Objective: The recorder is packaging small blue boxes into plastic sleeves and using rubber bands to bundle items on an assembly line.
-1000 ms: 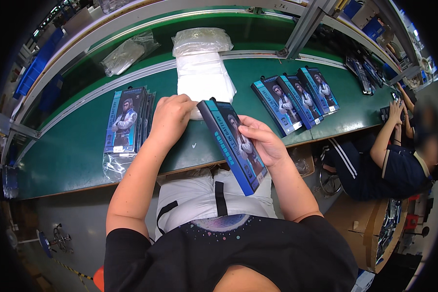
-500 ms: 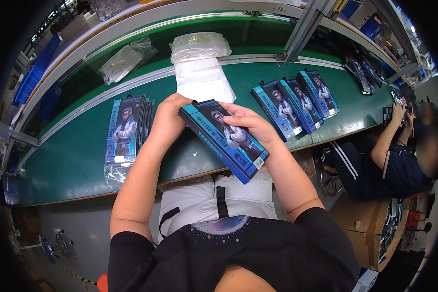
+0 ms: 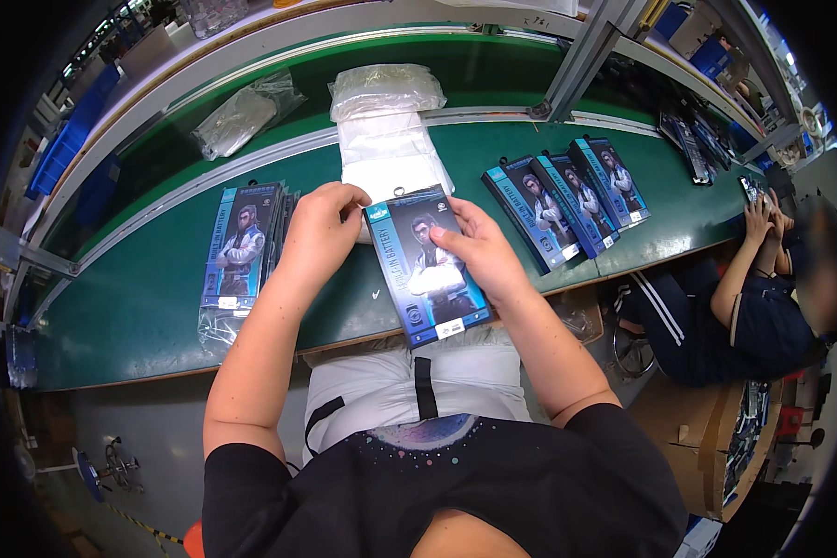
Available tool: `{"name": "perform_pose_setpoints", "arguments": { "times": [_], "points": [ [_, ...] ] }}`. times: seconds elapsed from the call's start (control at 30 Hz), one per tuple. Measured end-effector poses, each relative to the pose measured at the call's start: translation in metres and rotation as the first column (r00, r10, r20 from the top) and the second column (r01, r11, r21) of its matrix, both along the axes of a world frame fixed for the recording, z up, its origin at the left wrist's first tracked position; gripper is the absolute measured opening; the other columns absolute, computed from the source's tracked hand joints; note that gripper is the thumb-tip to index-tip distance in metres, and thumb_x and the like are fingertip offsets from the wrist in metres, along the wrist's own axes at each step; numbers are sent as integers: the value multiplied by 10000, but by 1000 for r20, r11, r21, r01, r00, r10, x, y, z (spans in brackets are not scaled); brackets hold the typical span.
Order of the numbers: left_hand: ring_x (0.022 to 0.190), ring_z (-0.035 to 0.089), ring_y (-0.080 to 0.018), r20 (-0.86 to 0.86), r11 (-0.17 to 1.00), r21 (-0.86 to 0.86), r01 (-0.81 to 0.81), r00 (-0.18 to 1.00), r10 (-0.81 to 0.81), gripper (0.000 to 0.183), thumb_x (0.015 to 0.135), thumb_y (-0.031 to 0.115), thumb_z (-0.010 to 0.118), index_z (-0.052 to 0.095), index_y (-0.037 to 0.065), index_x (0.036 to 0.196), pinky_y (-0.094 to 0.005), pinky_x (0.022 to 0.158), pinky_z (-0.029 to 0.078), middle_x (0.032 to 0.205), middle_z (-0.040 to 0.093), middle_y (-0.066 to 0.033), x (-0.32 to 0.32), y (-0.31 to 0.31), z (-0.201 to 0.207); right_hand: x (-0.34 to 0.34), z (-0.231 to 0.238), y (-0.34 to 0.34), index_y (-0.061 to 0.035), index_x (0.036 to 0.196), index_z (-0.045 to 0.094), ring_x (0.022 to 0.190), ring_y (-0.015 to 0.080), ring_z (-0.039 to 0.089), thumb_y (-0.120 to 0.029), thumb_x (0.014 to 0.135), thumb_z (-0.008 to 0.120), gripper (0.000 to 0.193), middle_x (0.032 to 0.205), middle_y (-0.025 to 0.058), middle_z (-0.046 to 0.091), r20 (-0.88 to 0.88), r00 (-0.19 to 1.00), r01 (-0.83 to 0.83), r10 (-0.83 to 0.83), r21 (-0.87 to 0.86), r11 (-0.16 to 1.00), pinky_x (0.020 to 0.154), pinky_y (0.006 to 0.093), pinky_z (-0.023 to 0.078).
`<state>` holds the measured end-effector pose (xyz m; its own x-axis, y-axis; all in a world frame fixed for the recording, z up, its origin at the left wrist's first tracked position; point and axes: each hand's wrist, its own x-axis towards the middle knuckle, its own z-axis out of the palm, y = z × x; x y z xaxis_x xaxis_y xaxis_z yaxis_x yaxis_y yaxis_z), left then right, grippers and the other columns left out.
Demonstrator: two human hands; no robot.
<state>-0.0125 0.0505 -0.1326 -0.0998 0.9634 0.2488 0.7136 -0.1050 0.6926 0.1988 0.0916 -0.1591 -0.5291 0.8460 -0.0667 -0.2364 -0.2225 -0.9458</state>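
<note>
Closest thing to proper reading matter is the dark-blue box [image 3: 423, 270] mid-view: one line of big capitals [image 3: 390, 246] runs lengthwise up its light-blue band, clear enough to make out, though glare eats a bit. On that same front there's a logo patch [image 3: 377, 213] at 11 o'clock, a tiny round mark [image 3: 442, 207] at 1 o'clock, a lens-like icon [image 3: 415, 317] around 7 and a white sticker [image 3: 449, 327] near 5, its print way too small. Matching capitals show on the box stack [image 3: 241, 244] at 9 o'clock and the three boxes [image 3: 577, 197] at 2. Dark scribbles on the shelf edge [image 3: 502, 19] at 1 o'clock? Illegible, sorry.
</note>
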Motion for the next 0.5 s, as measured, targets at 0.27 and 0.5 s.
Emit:
{"name": "perform_pose_setpoints", "arguments": {
  "times": [0.27,0.5],
  "points": [
    [702,608,-221,29,997,73,8,1000,-10,195,749,-54,585,637,4,928,-310,682,489,800,602,-119,8,-16,4,2,15,-18,106,1257,388,917,154,624,-44,834,634,512,1046,144,623,19,998,60,-59,-17,998,786,253,509],
    [697,586,-283,-314,952,238,191,943,-110,225,757,-63,588,633,32,956,-345,636,462,762,568,-123,10,-33,9,11,14,-4,40,1082,501,798,156,654,-51,810,668,332,961,134,643,-16,999,-52,50,-364,930,707,267,538]
  ]
}}
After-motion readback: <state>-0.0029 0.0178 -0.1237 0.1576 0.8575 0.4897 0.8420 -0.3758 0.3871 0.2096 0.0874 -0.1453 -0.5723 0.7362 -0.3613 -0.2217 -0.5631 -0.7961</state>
